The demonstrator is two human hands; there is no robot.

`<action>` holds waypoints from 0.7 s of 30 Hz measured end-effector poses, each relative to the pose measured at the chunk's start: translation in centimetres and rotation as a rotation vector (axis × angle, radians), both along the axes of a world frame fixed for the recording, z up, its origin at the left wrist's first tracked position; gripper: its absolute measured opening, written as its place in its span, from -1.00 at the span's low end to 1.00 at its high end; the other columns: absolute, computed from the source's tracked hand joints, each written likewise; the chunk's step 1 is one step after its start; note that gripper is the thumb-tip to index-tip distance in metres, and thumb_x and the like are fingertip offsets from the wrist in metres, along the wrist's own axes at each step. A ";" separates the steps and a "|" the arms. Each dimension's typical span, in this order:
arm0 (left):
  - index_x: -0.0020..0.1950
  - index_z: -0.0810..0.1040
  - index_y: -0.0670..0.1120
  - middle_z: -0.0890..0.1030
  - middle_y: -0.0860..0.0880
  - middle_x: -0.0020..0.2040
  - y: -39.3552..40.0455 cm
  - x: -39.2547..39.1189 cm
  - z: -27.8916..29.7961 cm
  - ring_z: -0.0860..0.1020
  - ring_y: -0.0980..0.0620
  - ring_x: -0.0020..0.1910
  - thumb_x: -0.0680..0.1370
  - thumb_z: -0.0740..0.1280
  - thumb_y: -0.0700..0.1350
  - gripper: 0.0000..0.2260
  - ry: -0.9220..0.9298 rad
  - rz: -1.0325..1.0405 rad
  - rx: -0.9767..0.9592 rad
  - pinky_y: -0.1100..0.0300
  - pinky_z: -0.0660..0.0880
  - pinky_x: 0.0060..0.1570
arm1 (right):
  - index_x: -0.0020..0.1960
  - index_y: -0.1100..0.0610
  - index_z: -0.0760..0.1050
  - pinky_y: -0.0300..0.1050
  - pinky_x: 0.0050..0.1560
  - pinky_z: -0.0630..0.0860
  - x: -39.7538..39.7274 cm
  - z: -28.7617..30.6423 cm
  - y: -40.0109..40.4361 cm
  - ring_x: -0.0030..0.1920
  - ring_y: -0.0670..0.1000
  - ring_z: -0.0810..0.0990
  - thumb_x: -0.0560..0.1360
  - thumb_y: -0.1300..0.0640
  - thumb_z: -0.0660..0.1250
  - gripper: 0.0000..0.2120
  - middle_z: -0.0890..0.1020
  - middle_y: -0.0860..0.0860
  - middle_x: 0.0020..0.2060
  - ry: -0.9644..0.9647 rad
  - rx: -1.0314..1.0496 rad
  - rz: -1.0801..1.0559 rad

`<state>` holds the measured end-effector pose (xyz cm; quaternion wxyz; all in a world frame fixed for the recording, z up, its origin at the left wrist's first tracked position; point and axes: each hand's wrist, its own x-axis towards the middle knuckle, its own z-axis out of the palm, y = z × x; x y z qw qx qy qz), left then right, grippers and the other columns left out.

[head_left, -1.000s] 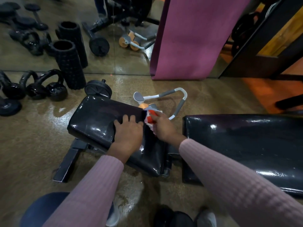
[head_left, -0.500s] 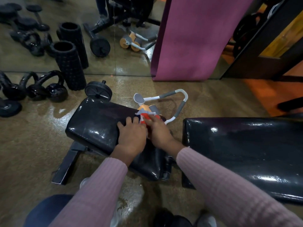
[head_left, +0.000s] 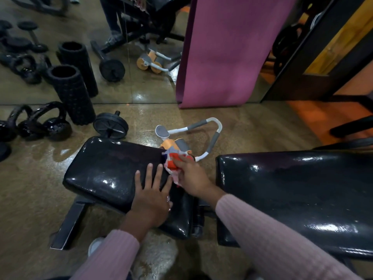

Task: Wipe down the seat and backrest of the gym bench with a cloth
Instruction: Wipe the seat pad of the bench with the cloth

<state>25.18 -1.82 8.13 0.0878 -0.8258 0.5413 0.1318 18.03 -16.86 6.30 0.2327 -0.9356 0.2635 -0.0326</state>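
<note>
Your fingers (head_left: 150, 174) of the left hand (head_left: 150, 197) are spread open and lie flat on the seat pad (head_left: 105, 170); those of your right hand (head_left: 191, 176) are closed around the cloth (head_left: 172, 161), which is bunched, red and white, and pressed on the far right corner of this pad. The bench has two black glossy pads. The backrest (head_left: 292, 195), the bigger one, lies at your right with its long axis going left to right. The seat pad runs the same way, slightly turned, its free end pointing to the left. On the floor behind stand one purple mat (head_left: 226, 53), one foam roller (head_left: 70, 93) upright, two kettlebells (head_left: 40, 122) and one ab roller (head_left: 189, 136).
</note>
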 end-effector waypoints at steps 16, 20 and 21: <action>0.23 0.46 -0.15 0.44 -0.18 0.24 -5.3 -4.6 2.4 0.41 -0.21 0.23 0.56 0.20 -0.02 -0.69 0.425 -0.075 -0.261 -0.06 0.44 0.14 | 0.05 0.02 0.57 -0.07 -0.17 0.57 -9.0 13.3 -2.3 -0.28 -0.09 0.60 0.53 0.21 0.24 -0.81 0.64 0.01 -0.22 -0.051 0.235 -0.134; -0.10 0.57 -0.12 0.65 -0.18 -0.01 -6.8 -5.9 2.2 0.60 -0.15 0.00 0.48 0.25 -0.24 -0.89 0.821 0.063 -0.340 0.11 0.50 -0.04 | 0.18 -0.09 0.49 -0.09 -0.11 0.53 -13.5 12.9 0.5 -0.01 0.01 0.61 0.45 -0.05 0.16 -0.67 0.64 -0.07 0.04 0.291 -0.278 0.199; -0.08 0.57 -0.12 0.66 -0.16 -0.02 -7.1 -6.2 2.1 0.61 -0.12 0.00 0.48 0.24 -0.25 -0.87 0.867 0.082 -0.321 0.13 0.49 -0.03 | 0.19 -0.10 0.49 -0.03 -0.05 0.54 -14.4 11.8 1.4 0.07 0.01 0.59 0.47 -0.09 0.16 -0.67 0.62 -0.09 0.09 0.362 -0.324 0.276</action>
